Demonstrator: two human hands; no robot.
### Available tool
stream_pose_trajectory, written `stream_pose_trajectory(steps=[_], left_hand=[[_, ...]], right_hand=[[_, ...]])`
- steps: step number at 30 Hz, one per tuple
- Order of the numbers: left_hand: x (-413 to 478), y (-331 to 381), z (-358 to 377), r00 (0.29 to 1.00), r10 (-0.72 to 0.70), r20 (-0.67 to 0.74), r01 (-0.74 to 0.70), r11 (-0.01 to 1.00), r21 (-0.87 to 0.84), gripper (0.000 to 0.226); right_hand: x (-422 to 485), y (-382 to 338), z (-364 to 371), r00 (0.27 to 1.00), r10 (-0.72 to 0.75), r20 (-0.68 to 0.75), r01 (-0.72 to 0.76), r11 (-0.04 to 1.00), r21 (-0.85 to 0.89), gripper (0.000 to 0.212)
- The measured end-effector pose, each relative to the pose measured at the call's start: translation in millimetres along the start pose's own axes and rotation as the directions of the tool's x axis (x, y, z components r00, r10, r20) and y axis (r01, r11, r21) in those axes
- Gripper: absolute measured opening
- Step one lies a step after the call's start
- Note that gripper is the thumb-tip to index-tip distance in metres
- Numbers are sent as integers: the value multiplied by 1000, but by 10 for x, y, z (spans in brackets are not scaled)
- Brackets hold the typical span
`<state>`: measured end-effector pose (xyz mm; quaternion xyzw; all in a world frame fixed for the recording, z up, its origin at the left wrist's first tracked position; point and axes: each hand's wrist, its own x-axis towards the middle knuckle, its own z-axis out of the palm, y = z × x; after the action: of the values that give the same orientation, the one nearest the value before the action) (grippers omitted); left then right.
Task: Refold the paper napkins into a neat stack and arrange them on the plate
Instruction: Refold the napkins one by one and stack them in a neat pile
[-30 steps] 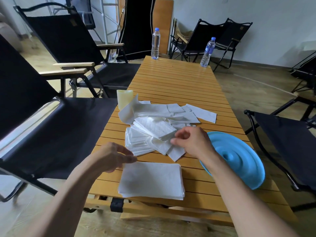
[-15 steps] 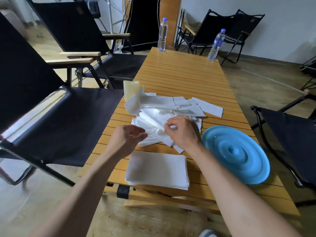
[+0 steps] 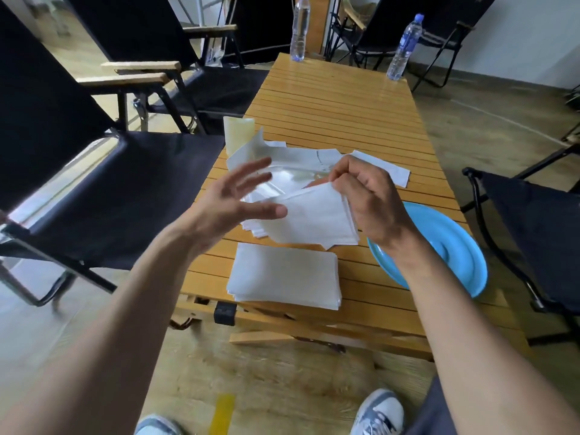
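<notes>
Right hand [image 3: 367, 202] pinches napkin [image 3: 314, 218] by top edge, left of plate [image 3: 455, 246]. Left hand [image 3: 232, 199] fingers spread, gripping nothing. Napkin likely light, limp, tearable: take by corners.

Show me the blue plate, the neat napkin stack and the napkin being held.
blue plate [image 3: 455, 246], head view, bare inner surface.
neat napkin stack [image 3: 284, 274], head view, top sheet.
held napkin [image 3: 314, 218], head view, its middle.

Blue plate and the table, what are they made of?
Blue plate: probably plastic. It is smooth and shiny, with moulded rings and light glare. Table: looks like wood, in narrow honey-coloured slats with a slight varnished sheen, though I cannot be sure.
</notes>
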<state>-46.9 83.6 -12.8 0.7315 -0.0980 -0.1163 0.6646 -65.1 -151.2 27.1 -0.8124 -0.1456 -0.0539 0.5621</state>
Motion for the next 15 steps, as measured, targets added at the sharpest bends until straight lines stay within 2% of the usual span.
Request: stream_pose_trajectory(steps=[2,5,10,15], left_hand=[[-11,24,-35,986,-15,168,20,999,-27,76],[-15,28,-37,971,-56,230,60,998,-8,38],[-45,33,-104,979,-156,135,155,988,13,40],[-113,-47,-26,959,-258,-116,248,964,-93,57]], right_hand=[[-25,37,-68,999,42,31,-44,997,71,19],[-20,109,-143,989,145,29,-148,977,157,16],[-21,200,-214,959,265,97,-279,942,186,13],[-16,280,-270,901,412,136,-433,873,225,15]])
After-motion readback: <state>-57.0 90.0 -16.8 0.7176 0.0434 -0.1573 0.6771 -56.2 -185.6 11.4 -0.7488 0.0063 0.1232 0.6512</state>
